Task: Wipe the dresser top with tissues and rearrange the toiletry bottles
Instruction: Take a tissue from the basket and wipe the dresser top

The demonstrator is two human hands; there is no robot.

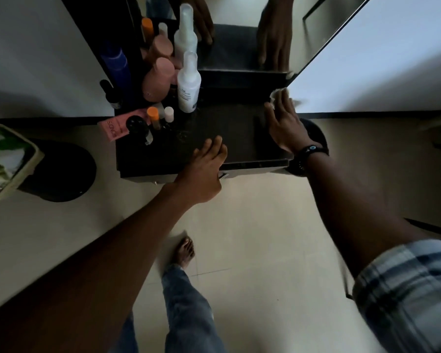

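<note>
Looked down on dark dresser top [214, 128] backed by mirror [234, 44]; right hand [284, 123] laid flat at far right corner, fingers spread over white tissue [275, 96], pressed against the surface, tissue edge poking out past fingertips; black watch [309, 150] on that wrist, plaid sleeve [405, 289] rolled up the arm; left hand [204, 171] rested open on near edge, fingers loosely extended, holding nothing; toiletry bottles crowded at left end of top: white spray bottle [188, 84] upright, nearest the cleared middle; pink bottle [158, 80] just beside it to the left; blue can [117, 70] and small dark bottle [111, 96] further left; orange-capped bottle [153, 117] and small white-capped bottle [169, 114] in front; black round-capped bottle [138, 127] near them, pink tube [115, 127] overhanging left edge; both hands and bottles doubled in mirror; bare foot [185, 252] on pale floor tiles [265, 238] below.
</note>
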